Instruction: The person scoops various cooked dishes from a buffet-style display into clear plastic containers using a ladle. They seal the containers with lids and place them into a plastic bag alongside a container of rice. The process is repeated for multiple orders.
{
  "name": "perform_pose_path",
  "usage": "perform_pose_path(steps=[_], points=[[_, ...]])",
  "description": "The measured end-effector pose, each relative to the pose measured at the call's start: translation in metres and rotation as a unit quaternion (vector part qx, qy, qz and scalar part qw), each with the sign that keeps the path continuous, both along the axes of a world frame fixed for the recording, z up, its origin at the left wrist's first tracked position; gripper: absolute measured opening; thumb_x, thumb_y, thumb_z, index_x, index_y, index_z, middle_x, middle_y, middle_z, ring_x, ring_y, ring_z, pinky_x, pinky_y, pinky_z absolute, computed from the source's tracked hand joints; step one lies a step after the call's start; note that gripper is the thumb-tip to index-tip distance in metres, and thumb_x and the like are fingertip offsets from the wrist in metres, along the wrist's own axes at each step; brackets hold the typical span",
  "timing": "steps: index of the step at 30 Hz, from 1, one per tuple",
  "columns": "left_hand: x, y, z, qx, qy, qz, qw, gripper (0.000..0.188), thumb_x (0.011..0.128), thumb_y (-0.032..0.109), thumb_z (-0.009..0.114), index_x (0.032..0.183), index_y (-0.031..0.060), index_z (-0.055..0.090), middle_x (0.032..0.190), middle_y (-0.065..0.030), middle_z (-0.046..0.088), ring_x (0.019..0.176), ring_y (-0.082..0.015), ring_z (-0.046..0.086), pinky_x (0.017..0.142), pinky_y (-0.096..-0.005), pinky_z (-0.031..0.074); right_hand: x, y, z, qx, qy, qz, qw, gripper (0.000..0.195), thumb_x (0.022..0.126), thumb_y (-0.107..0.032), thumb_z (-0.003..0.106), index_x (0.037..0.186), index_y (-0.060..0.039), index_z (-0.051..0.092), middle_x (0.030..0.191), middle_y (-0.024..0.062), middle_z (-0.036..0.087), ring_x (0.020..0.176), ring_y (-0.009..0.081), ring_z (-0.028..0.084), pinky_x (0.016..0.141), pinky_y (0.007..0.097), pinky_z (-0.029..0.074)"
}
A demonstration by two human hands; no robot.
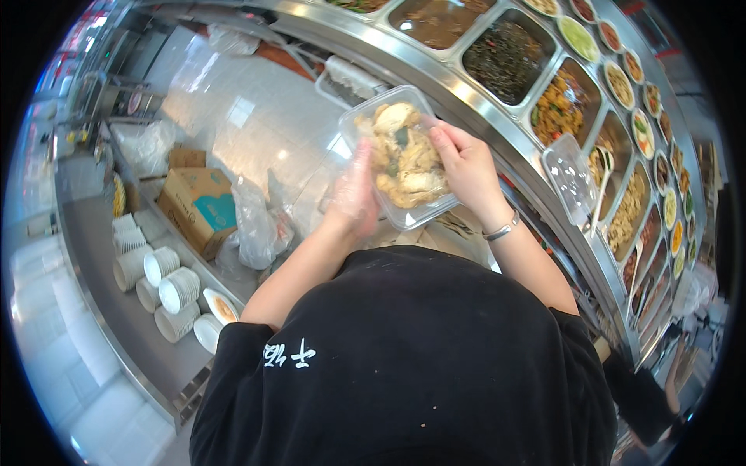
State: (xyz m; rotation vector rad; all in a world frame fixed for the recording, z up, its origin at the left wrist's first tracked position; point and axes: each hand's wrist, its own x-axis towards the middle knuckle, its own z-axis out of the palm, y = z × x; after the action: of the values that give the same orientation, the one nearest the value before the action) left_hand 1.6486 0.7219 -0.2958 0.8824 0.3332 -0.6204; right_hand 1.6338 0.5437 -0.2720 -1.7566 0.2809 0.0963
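Between my two hands is a clear plastic takeaway container (402, 157) filled with pale yellow-brown pieces of food and some green bits. My left hand (356, 186), in what looks like a thin clear glove, grips its left side. On the right side my right hand (466, 160) holds the rim, with the thumb on top; a metal bracelet is on that wrist. A clear plastic lid (568, 177) leans on the counter's edge at the right, beside a white spoon (601, 186) resting in a food pan.
A steel serving counter (484, 99) with food pans and small bowls curves along the top and right. Stacked white bowls (178, 288), a cardboard box (198, 207) and plastic bags (256, 224) are at the left. Another person's black sleeve (638, 396) shows at lower right.
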Motion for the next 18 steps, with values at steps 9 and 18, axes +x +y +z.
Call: perform_pose_path(steps=[9, 18], points=[[0.033, -0.041, 0.007, 0.133, -0.123, -0.052, 0.982, 0.056, 0.107, 0.042, 0.035, 0.139, -0.0020, 0.047, 0.135, -0.0152, 0.055, 0.121, -0.0241, 0.054, 0.104, -0.0366, 0.044, -0.017, -0.050, -0.010, 0.064, 0.056, -0.039, 0.996, 0.037, 0.101, -0.029, 0.057, 0.120, 0.0005, 0.067, 0.103, 0.0052, 0.072, 0.090, 0.0065, 0.062, 0.082, 0.0245, 0.051], [0.035, -0.062, 0.001, 0.284, -0.239, -0.100, 0.923, 0.058, 0.105, 0.044, 0.041, 0.133, -0.0054, 0.053, 0.130, -0.0163, 0.059, 0.119, -0.0232, 0.054, 0.103, -0.0345, 0.041, -0.036, -0.079, -0.005, 0.139, 0.080, -0.088, 0.983, 0.042, 0.101, -0.033, 0.057, 0.122, 0.0025, 0.065, 0.110, 0.0084, 0.070, 0.093, 0.0104, 0.064, 0.082, 0.0258, 0.052]])
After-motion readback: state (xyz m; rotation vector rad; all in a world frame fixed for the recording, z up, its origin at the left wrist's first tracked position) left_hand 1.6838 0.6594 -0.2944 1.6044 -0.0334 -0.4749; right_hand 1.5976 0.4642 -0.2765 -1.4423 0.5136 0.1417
